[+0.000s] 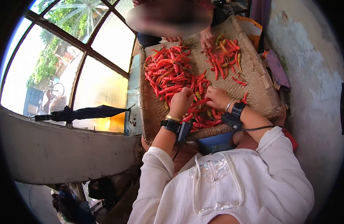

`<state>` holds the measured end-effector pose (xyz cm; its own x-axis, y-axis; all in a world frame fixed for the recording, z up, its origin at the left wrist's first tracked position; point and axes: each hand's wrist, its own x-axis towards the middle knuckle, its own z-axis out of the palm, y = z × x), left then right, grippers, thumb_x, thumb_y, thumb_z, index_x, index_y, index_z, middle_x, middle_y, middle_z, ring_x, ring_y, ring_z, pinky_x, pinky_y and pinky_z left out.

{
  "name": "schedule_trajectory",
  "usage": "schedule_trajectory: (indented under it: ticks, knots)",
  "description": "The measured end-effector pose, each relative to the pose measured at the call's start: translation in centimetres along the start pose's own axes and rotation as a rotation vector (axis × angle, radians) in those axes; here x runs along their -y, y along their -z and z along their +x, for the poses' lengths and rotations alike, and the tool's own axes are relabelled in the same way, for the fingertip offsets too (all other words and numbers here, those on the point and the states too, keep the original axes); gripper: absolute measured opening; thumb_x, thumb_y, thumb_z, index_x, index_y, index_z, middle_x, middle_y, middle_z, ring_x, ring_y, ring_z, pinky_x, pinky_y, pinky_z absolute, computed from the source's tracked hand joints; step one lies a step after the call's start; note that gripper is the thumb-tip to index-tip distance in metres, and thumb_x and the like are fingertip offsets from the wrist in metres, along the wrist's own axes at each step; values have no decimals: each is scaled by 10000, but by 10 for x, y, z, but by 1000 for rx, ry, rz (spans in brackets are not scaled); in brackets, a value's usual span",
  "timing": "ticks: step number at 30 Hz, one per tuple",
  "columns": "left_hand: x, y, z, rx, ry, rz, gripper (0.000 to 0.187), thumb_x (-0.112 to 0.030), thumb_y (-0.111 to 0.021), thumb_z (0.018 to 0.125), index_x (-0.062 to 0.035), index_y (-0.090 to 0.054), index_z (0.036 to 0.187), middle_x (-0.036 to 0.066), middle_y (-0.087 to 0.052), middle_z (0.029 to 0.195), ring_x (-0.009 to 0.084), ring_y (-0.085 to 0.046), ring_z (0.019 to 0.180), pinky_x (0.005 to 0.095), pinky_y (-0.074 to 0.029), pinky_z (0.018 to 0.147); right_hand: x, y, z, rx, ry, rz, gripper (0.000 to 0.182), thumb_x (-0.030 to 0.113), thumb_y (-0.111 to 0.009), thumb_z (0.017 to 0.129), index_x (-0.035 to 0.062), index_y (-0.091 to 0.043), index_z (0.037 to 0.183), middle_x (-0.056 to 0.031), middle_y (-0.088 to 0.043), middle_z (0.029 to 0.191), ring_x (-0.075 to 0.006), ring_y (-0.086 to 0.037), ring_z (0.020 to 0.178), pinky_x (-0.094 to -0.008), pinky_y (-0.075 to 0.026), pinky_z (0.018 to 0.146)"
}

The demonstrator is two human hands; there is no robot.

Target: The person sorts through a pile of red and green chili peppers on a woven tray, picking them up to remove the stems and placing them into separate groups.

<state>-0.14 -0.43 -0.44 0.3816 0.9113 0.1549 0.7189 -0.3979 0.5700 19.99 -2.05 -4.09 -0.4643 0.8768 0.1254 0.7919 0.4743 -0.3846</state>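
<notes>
Red chili peppers [168, 71] lie heaped on the left part of a woven tray [269, 95], which has a raised rim. A smaller group of red and yellowish peppers [226, 56] is at its far right. Over the near part of the tray, my left hand [181, 101] has its fingers bent together above the peppers; what they hold is hidden. To its right, my right hand [218, 98] pinches a red pepper [201, 102] that points toward my left hand. More peppers [205, 118] lie below both hands, near the tray's front rim.
Across the tray sits another person, with one hand [207, 40] at the far right peppers and the other [173, 39] at the far edge. A folded black umbrella [86, 113] hangs by the window at left. An orange-edged box [250, 28] stands behind the tray, beside the wall.
</notes>
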Motion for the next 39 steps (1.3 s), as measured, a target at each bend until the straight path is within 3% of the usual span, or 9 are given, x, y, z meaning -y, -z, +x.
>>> schedule_trajectory:
  ticks: [5, 14, 17, 19, 20, 29, 35, 37, 39]
  knots:
    - [-8, 3, 1, -44, 105, -233, 276, -227, -658, 767, -5, -584, 915, 134, -632, 729, 262, -625, 662, 338, -482, 595, -6, 12, 3, -42, -320, 532, 225, 264, -671, 711, 80, -618, 830, -79, -626, 743, -241, -603, 715, -361, -469, 651]
    - [21, -23, -8, -237, 256, -433, 260, -196, -636, 811, 20, -578, 945, 92, -611, 670, 118, -564, 579, 260, -452, 544, -27, 5, 2, 0, -391, 296, 254, 273, -662, 707, 53, -620, 826, -117, -617, 743, -277, -598, 730, -375, -468, 676]
    - [33, -29, -7, -268, 213, -507, 234, -172, -632, 817, 21, -573, 935, 57, -607, 682, 79, -544, 598, 247, -445, 541, -33, 10, 4, -117, -460, 448, 225, 226, -626, 757, 21, -602, 846, -106, -602, 671, -232, -596, 626, -344, -474, 588]
    - [23, -26, -10, -193, 234, -537, 222, -159, -634, 814, 18, -571, 931, 44, -604, 682, 72, -538, 599, 241, -444, 543, -29, 22, 4, 26, -634, 904, 192, 176, -579, 810, -5, -583, 872, -71, -575, 612, -151, -561, 524, -287, -450, 485]
    - [18, -25, -10, -118, 260, -565, 210, -146, -636, 812, 16, -569, 928, 30, -601, 683, 66, -533, 600, 236, -444, 544, -28, 20, 3, 71, -615, 955, 174, 146, -553, 837, -17, -572, 896, -43, -551, 592, -91, -524, 488, -243, -415, 427]
    - [8, -32, -14, 19, 89, -450, 158, -82, -637, 807, -18, -565, 932, -15, -585, 710, 26, -505, 617, 193, -433, 546, -22, 5, 3, 176, -499, 924, 196, 127, -569, 801, 18, -608, 958, -35, -604, 650, -100, -549, 509, -254, -445, 452]
    - [16, -37, -12, -4, 73, -505, 145, -92, -627, 815, -17, -559, 918, -15, -578, 687, 30, -505, 589, 194, -432, 526, -72, 30, 11, -339, -628, 1499, 293, 160, -526, 868, 15, -502, 1121, -47, -581, 665, -113, -536, 519, -256, -429, 425]
    - [6, -30, -11, 4, 69, -518, 137, -97, -620, 821, -19, -556, 914, -15, -576, 685, 31, -506, 586, 195, -434, 524, -78, 29, 14, -715, -921, 1856, 491, 182, -528, 877, 43, -310, 1295, -64, -576, 731, -124, -549, 550, -253, -433, 441]
    - [-6, -24, -12, 7, 233, -663, 186, -127, -613, 820, 13, -553, 925, 56, -600, 693, 96, -567, 596, 236, -457, 545, -55, 25, 24, -747, -991, 1740, 665, 157, -546, 852, 78, -150, 1380, -93, -578, 842, -139, -582, 599, -264, -444, 455]
